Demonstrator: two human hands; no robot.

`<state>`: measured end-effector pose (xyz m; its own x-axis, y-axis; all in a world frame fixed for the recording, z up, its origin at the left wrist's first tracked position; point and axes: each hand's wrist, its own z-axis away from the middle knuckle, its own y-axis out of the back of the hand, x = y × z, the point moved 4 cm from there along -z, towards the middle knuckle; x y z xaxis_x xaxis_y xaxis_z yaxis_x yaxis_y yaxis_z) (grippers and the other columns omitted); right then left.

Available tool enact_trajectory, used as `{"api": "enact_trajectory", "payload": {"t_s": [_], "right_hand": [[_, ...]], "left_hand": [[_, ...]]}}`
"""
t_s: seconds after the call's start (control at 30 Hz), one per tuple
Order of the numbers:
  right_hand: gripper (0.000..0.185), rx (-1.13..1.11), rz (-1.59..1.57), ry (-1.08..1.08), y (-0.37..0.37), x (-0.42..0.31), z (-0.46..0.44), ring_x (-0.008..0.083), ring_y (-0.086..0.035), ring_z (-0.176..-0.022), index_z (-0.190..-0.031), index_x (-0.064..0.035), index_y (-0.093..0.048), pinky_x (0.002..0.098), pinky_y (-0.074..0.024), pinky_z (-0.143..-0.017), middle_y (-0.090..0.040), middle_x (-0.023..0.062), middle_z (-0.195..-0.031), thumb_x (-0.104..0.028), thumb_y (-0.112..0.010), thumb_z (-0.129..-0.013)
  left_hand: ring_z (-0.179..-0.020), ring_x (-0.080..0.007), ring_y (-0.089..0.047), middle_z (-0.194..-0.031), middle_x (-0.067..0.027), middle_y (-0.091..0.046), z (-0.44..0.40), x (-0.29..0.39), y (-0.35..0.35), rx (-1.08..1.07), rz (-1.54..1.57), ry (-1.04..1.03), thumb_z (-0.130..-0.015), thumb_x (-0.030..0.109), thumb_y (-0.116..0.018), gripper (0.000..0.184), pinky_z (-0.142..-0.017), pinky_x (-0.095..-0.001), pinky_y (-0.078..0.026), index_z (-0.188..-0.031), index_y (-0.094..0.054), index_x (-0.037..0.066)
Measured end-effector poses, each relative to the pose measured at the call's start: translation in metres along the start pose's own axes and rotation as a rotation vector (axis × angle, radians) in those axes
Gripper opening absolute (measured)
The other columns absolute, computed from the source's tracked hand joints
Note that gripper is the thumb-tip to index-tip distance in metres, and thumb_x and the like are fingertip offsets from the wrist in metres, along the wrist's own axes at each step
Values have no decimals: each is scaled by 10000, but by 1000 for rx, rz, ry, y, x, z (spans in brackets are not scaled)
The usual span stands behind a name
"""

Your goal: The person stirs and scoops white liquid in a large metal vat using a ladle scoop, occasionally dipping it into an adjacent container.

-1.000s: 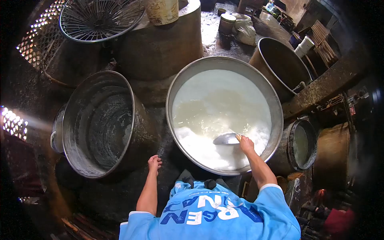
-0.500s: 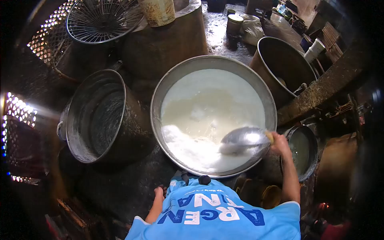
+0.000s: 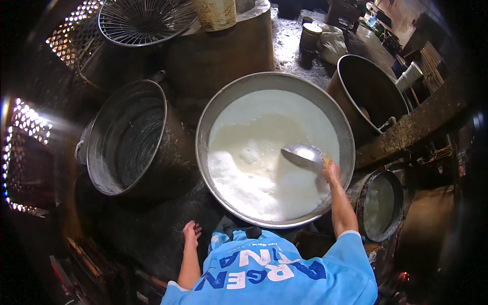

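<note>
Gripping scoop (image 3: 303, 155), aimed lengthwise left & slightly away, w/ R hand (image 3: 332, 173) nr right rim of basin (image 3: 347, 147), w/ L hand (image 3: 191, 234) farther, fingers empty.

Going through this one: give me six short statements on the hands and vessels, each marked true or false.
1. The right hand holds a scoop. True.
2. The big pan contains whitish liquid. True.
3. The left hand grips the pan's rim. False: it is clear of the pan, with nothing visible in it.
4. The pot left of the pan is brimful of white liquid. False: its inner wall shows bare far down.
5. The person's shirt is blue with lettering. True.
6. The wire rack lies inside the pan. False: it is beyond the pot, at the upper left.
</note>
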<state>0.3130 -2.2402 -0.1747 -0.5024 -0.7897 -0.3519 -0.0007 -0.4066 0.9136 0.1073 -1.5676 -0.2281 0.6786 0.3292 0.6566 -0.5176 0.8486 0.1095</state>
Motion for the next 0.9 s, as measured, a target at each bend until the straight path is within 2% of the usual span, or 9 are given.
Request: {"api": "enact_trajectory", "payload": {"t_s": [0.1, 0.17, 0.23, 0.37, 0.43, 0.53, 0.63, 0.77, 0.9], "right_hand": [[321, -16, -51, 20, -32, -7, 20, 336, -661, -648, -1004, -14, -600, 425, -546, -570, -655, 213, -792, -81, -599, -690], [306, -105, -128, -68, -51, -26, 42, 315, -659, -617, -989, -13, -601, 420, -543, -547, -654, 202, -765, -71, -584, -689], [291, -27, -97, 42, -73, -43, 58, 305, -652, -580, -977, -14, -599, 408, -538, -511, -649, 200, -736, -69, -577, -691], [250, -87, -170, 1, -115, -86, 97, 295, -646, -551, -937, 10, -585, 401, -539, -493, -640, 202, -687, -66, -565, -699], [251, -60, -112, 54, -134, -109, 115, 297, -645, -547, -934, 18, -579, 404, -542, -497, -641, 201, -689, -67, -566, -699], [297, -92, -161, 36, -159, -146, 150, 283, -635, -513, -972, 18, -571, 371, -545, -470, -640, 190, -683, -70, -570, -689], [367, -152, -230, -32, -158, -177, 174, 248, -626, -493, -1024, 9, -561, 357, -538, -437, -637, 162, -667, -84, -601, -672], [480, -307, -441, -90, -93, -247, 212, 198, -623, -511, -1138, 11, -534, 326, -551, -461, -616, 124, -698, -41, -619, -669], [611, -477, -708, -137, -25, -289, 206, 176, -619, -553, -1282, -27, -457, 310, -544, -463, -578, 82, -768, 45, -595, -691]], "left_hand": [[-766, -176, -601, -901, -45, -615, -6, 54, -32, -76, -21, -106, -885, 262, -529, 314, -645, -328, -458, -1165, -541, 121], [-718, -106, -581, -871, -7, -617, -14, 95, -58, -172, 17, -170, -879, 227, -560, 267, -563, -220, -435, -1116, -563, 103], [-707, -83, -568, -856, 13, -617, -23, 134, -85, -238, 37, -256, -881, 222, -569, 280, -548, -181, -429, -1127, -570, 90], [-910, -137, -579, -1055, -31, -619, -27, 202, -132, -245, -192, -402, -891, 218, -558, 378, -718, -295, -485, -1238, -532, 70], [-1183, -236, -505, -1283, -160, -529, -58, 210, -150, -302, -224, -488, -883, 186, -566, 484, -966, -327, -408, -1302, -449, -26], [-1183, -227, -505, -1293, -173, -520, -59, 230, -163, -367, -370, -550, -893, 184, -553, 498, -997, -307, -375, -1327, -429, -25], [-1105, -266, -563, -1212, -206, -567, -84, 223, -174, -348, -517, -728, -847, 154, -577, 490, -937, -340, -435, -1270, -457, -63], [-983, -312, -597, -1201, -240, -550, -78, 226, -170, -342, -666, -853, -810, 174, -627, 584, -881, -370, -466, -1315, -421, -38], [-996, -332, -589, -1205, -240, -547, -80, 219, -165, -437, -668, -719, -804, 191, -654, 625, -877, -371, -468, -1329, -404, -35]]}}
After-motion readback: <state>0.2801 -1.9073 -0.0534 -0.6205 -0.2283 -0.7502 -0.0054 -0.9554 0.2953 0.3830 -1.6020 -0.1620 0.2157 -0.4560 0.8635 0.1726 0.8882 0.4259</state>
